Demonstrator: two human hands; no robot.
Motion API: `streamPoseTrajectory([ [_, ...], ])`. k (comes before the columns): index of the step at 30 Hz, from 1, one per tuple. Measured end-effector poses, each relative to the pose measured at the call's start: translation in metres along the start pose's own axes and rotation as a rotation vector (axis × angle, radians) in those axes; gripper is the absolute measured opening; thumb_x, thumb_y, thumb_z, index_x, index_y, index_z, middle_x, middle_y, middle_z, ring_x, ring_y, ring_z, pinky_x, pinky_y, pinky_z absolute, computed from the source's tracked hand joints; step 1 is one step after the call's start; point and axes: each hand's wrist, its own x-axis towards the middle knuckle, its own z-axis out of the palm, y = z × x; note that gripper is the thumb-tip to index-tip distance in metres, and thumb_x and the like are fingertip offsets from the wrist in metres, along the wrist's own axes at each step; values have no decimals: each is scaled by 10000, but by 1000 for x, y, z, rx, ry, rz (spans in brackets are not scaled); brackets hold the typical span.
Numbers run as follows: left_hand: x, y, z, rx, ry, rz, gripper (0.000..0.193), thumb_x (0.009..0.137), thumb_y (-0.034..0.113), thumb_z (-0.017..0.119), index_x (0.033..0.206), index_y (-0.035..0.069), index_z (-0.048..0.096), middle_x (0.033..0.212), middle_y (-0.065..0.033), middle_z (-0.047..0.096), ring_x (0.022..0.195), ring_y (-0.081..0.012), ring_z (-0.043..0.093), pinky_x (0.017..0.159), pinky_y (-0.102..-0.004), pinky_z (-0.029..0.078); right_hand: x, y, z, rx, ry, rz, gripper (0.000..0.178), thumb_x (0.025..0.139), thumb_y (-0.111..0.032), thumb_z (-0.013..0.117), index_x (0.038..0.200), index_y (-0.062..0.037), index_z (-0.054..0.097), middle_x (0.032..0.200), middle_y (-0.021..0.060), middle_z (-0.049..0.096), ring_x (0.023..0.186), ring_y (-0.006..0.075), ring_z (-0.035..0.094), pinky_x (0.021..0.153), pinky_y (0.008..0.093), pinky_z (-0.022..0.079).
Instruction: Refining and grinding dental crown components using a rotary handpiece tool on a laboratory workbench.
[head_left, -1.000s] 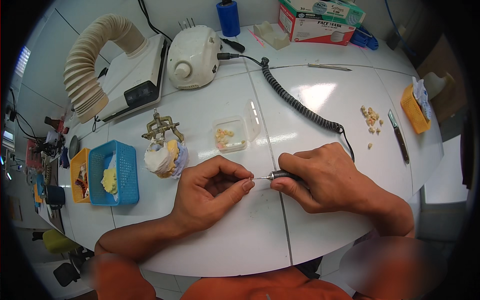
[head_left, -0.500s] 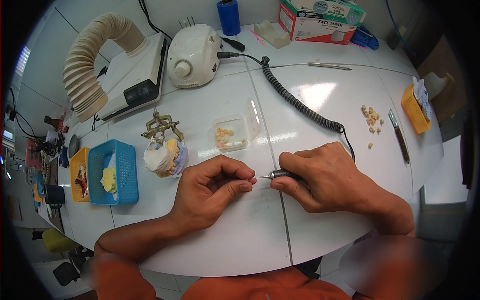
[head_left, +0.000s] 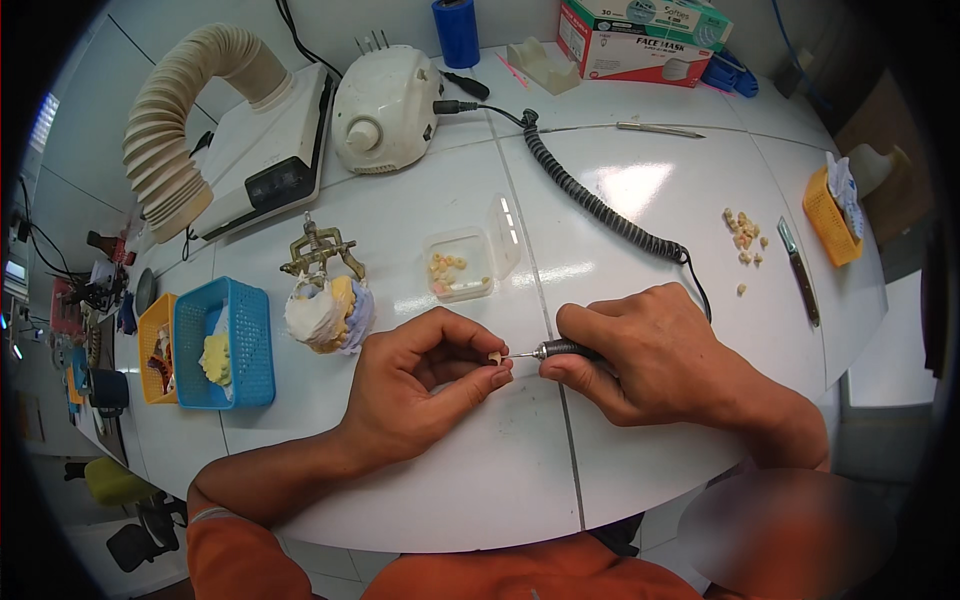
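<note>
Between thumb and fingertips, my left hand [head_left: 420,380] pinches a small cream-coloured artificial tooth [head_left: 495,357]. My right hand [head_left: 650,355] is closed round a dark rotary handpiece [head_left: 568,348]. Its thin metal bur [head_left: 520,355] points left and meets the tooth or stops just short of it; I cannot tell which. A black coiled cord [head_left: 600,205] runs from a white drill control unit [head_left: 385,110] toward my right hand. Beyond my left hand, a clear lidded box [head_left: 462,292] holds several small teeth. A dental model [head_left: 330,312] on a brass articulator [head_left: 318,248] stands left of that box.
Loose teeth [head_left: 743,232] and a knife [head_left: 797,275] lie at the right, near a yellow basket [head_left: 828,218]. Blue [head_left: 250,345] and yellow baskets stand at the left. A dust extractor with a bent hose [head_left: 165,130] and mask boxes [head_left: 640,55] occupy the back.
My left fingers have shifted slightly, and the small tooth now shows between them. The handpiece has hardly moved.
</note>
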Motion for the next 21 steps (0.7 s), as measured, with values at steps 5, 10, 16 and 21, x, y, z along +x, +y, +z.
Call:
streamPoseTrajectory([
  [5,1,0,2,-18,11,5,277,962,-99,741,1184,-26,592,1154,-143,713,1129,-213,757,1025,-328,638,0,-4,1,-62,-16,6,489,1075,-525,593,913,-69,662,632,113,680,517,340,661,485,447,463],
  [10,0,-3,-1,3,-15,20,311,955,-113,736,1198,-11,571,1158,-125,704,1138,-203,750,1016,-323,639,-1,-6,3,-88,-11,13,502,1076,-539,587,909,-74,677,645,114,690,529,329,676,486,441,477],
  [16,1,-1,1,31,-22,17,333,945,-92,756,1201,3,566,1140,-90,687,1126,-176,746,1009,-315,637,-1,-6,2,-103,-20,-8,488,1068,-530,604,901,-78,678,640,111,690,535,328,684,485,441,481],
  [21,0,1,-1,49,-30,-2,346,939,-77,769,1203,10,562,1128,-83,681,1122,-168,748,1000,-311,640,0,-9,1,-115,-28,5,477,1058,-525,621,896,-80,681,642,111,693,540,325,687,483,441,482],
])
